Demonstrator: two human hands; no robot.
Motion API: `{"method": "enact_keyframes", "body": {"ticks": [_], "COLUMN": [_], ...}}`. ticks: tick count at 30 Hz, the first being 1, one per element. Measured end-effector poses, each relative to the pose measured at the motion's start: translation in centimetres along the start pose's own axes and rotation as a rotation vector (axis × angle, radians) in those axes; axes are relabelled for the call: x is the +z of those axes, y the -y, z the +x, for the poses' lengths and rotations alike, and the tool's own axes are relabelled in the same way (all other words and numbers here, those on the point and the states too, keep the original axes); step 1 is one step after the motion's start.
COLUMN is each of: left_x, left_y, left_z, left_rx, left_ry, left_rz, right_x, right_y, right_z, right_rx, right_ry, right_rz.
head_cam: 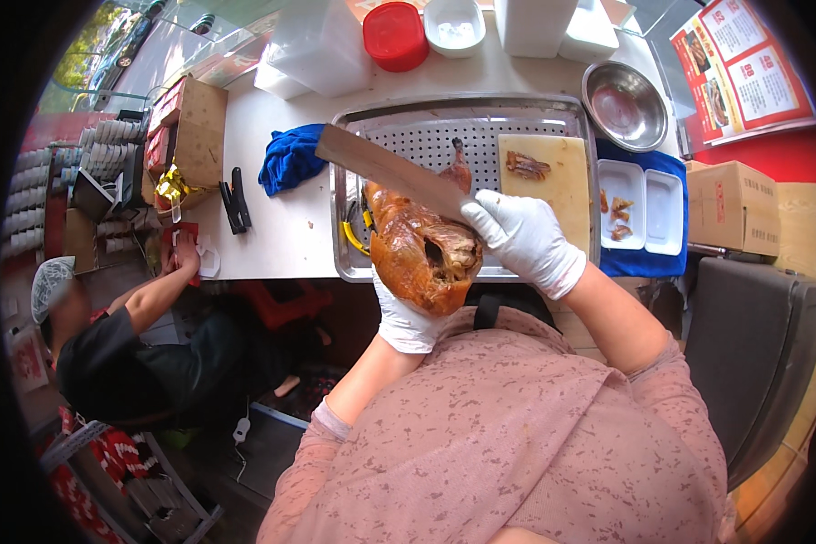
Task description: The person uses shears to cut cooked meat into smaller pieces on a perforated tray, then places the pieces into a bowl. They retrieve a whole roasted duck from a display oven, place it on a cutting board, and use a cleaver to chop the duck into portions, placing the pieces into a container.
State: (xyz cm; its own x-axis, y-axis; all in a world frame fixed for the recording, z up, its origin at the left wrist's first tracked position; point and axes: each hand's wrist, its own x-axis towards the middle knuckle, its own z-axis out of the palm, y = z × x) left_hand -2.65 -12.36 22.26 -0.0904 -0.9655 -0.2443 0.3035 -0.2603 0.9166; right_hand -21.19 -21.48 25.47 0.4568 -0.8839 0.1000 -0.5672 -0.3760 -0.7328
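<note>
My gloved left hand (408,319) cups a browned roast bird (408,245) from below and holds it over the near edge of a metal tray. A cut opening in the bird faces me and shows pale meat. In my gloved right hand (523,238) is a broad-bladed cleaver (387,170), its blade slanting up and left across the bird. A leg (457,170) points away toward the tray's perforated insert (421,139). On the cream cutting board (551,197) lies a cut piece of meat (527,165). Yellow-handled scissors (353,234) lie partly hidden left of the bird.
Right of the metal tray (462,102), white foam trays (663,211), one holding meat pieces, rest on a blue cloth. A steel bowl (624,105) stands behind them. A crumpled blue cloth (292,158) lies left. A co-worker (156,360) sits at the left, hands at the table edge.
</note>
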Motion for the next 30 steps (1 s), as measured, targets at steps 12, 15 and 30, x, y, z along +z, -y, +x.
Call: {"method": "enact_keyframes", "body": {"ticks": [12, 15, 30], "left_x": [-0.3, -0.1, -0.5], "left_y": [-0.5, -0.2, 1.0], "left_z": [-0.5, -0.4, -0.1], "left_rx": [-0.197, -0.179, 0.055], "left_ry": [-0.127, -0.092, 0.006], "left_rz": [-0.762, -0.847, 0.235], "right_x": [-1.0, -0.8, -2.5], "right_y": [-3.1, -3.7, 0.2], "right_z": [-2.9, -2.5, 2.5], "right_rx": [0.124, 0.031, 0.311], "right_ry": [0.430, 0.358, 0.541], "right_rz": [0.161, 0.090, 0.080]}}
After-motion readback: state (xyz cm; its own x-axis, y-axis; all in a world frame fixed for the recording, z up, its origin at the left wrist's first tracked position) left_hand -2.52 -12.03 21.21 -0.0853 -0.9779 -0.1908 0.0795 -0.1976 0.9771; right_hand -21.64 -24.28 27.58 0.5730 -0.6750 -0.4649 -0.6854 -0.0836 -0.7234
